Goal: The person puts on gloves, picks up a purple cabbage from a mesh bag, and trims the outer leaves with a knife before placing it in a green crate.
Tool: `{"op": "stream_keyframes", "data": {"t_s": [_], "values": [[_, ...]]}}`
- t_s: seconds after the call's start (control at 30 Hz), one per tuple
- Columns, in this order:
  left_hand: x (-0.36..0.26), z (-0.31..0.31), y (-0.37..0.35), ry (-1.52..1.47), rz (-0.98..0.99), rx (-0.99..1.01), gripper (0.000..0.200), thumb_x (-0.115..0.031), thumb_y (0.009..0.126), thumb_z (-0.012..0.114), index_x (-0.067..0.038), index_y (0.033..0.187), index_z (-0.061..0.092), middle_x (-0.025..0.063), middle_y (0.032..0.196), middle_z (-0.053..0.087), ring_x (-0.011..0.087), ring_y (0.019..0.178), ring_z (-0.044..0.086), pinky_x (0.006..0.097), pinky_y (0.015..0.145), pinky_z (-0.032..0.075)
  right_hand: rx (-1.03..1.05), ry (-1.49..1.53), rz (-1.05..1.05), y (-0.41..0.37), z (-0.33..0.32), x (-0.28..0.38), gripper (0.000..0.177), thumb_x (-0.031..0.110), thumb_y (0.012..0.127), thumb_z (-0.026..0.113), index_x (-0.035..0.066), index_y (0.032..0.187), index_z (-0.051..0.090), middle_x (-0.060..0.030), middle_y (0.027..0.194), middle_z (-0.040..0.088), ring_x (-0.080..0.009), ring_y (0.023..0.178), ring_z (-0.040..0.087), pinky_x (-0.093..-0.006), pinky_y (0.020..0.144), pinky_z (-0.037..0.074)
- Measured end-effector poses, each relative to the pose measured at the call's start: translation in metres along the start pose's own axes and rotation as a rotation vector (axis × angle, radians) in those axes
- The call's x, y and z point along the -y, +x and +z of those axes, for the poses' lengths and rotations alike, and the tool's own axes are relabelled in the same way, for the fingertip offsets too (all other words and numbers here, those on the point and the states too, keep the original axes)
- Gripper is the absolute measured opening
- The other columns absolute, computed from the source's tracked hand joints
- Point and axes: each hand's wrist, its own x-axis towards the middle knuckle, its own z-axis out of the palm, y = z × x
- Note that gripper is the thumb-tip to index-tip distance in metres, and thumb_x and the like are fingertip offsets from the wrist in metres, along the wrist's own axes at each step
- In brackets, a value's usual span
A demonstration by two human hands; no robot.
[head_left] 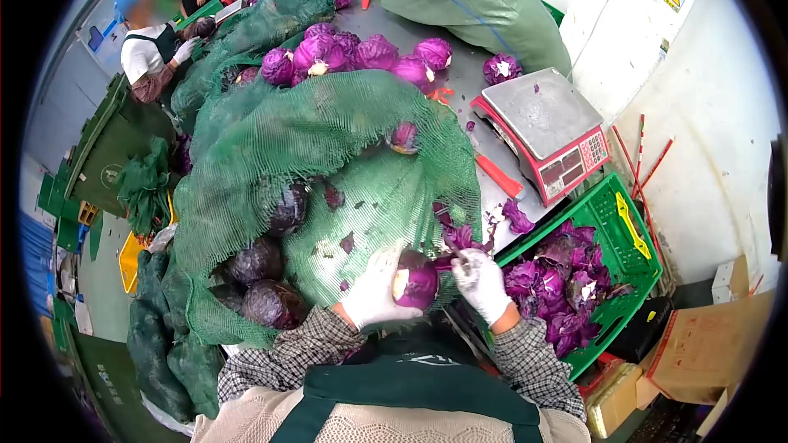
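My left hand (371, 289), in a white glove, is wrapped round a red cabbage (417, 280) whose pale cut stem faces left. To its right, my gloved right hand (483, 285) is closed on a purple cabbage leaf (444, 263) at the cabbage's side. Under and beyond both hands spreads a green mesh sack (386, 197). Several darker cabbages (275, 303) lie in the sack's mouth on the left. Loose leaf scraps (517, 216) are scattered right of the sack.
A green crate (636, 275) of stripped leaves stands at my right. Beyond it sit a red-framed scale (542, 115) and a red-handled tool (499, 175). Trimmed cabbages (320, 53) line the table's far part. A person (152, 41) in a blue cap works at far left.
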Motion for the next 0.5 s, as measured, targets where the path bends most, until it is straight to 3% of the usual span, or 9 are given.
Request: {"op": "stream_keyframes", "data": {"t_s": [0.03,0.1,0.13,0.17,0.3,0.37,0.4,0.47,0.5], "values": [[0.005,0.000,-0.005,-0.042,-0.048,-0.005,0.125,-0.049,0.055,0.083,0.008,0.142,0.015,0.0293,0.132,0.037,0.0414,0.124,0.038,0.0447,0.106,0.031,-0.149,-0.098,-0.063,-0.007,-0.003,-0.017,0.017,0.014,0.081,0.062,0.002,0.092,0.066,-0.0146,0.085,0.066,-0.0292,0.077,0.065,-0.0360,0.069,0.053],[0.018,0.002,-0.020,-0.132,-0.154,-0.019,0.121,-0.048,0.055,0.082,0.007,0.142,0.018,0.0292,0.136,0.033,0.0417,0.130,0.031,0.0439,0.109,0.029,-0.223,-0.218,0.095,-0.026,-0.037,-0.062,0.013,0.007,0.081,0.060,-0.001,0.090,0.064,-0.0131,0.081,0.066,-0.0234,0.069,0.064,-0.0323,0.063,0.051],[0.027,-0.002,-0.023,-0.256,-0.173,-0.003,0.120,-0.050,0.056,0.082,0.005,0.142,0.019,0.0299,0.141,0.027,0.0412,0.135,0.025,0.0439,0.111,0.026,-0.205,-0.080,0.412,-0.039,-0.058,-0.082,0.013,0.003,0.083,0.057,-0.003,0.093,0.063,-0.0118,0.079,0.066,-0.0174,0.068,0.062,-0.0285,0.062,0.050],[0.028,-0.005,-0.021,-0.227,-0.190,0.006,0.121,-0.051,0.056,0.082,0.005,0.142,0.019,0.0302,0.142,0.025,0.0414,0.136,0.024,0.0442,0.111,0.025,-0.244,-0.135,0.455,-0.056,-0.074,-0.103,0.019,0.002,0.085,0.057,-0.004,0.103,0.061,-0.0117,0.085,0.065,-0.0127,0.074,0.060,-0.0251,0.065,0.049],[-0.009,-0.015,0.004,0.001,-0.239,0.078,0.125,-0.055,0.055,0.082,0.007,0.142,0.018,0.0328,0.145,0.019,0.0428,0.137,0.021,0.0444,0.112,0.024,-0.244,0.284,0.220,-0.040,-0.048,-0.045,0.045,0.010,0.087,0.062,-0.003,0.128,0.047,-0.0127,0.109,0.061,-0.0190,0.090,0.060,-0.0289,0.080,0.050],[-0.016,-0.003,0.011,0.000,-0.252,0.022,0.125,-0.055,0.055,0.082,0.011,0.140,0.018,0.0339,0.143,0.023,0.0432,0.135,0.024,0.0432,0.111,0.026,0.089,0.186,0.188,-0.032,-0.029,-0.019,0.049,0.003,0.085,0.063,-0.004,0.130,0.046,-0.0174,0.121,0.058,-0.0216,0.108,0.057,-0.0296,0.088,0.047],[-0.015,0.006,0.010,0.002,-0.221,-0.020,0.124,-0.056,0.055,0.081,0.012,0.139,0.020,0.0335,0.141,0.026,0.0434,0.133,0.026,0.0438,0.110,0.027,0.093,0.399,0.218,-0.030,-0.014,-0.011,0.048,0.006,0.086,0.063,-0.003,0.130,0.046,-0.0187,0.123,0.056,-0.0241,0.111,0.056,-0.0308,0.091,0.046],[-0.014,0.023,0.010,0.001,-0.156,-0.092,0.121,-0.056,0.056,0.081,0.012,0.138,0.022,0.0328,0.137,0.031,0.0438,0.129,0.032,0.0450,0.109,0.028,0.147,0.412,0.138,-0.022,-0.009,0.012,0.048,0.014,0.089,0.060,-0.003,0.131,0.045,-0.0222,0.127,0.053,-0.0300,0.116,0.054,-0.0336,0.098,0.042],[-0.017,0.025,0.011,0.024,-0.132,-0.093,0.120,-0.054,0.056,0.081,0.013,0.137,0.023,0.0328,0.136,0.032,0.0439,0.128,0.033,0.0447,0.108,0.028,0.202,0.207,0.030,-0.017,-0.017,0.026,0.048,0.018,0.091,0.058,-0.003,0.132,0.044,-0.0242,0.129,0.051,-0.0334,0.118,0.052,-0.0353,0.101,0.040]]}}
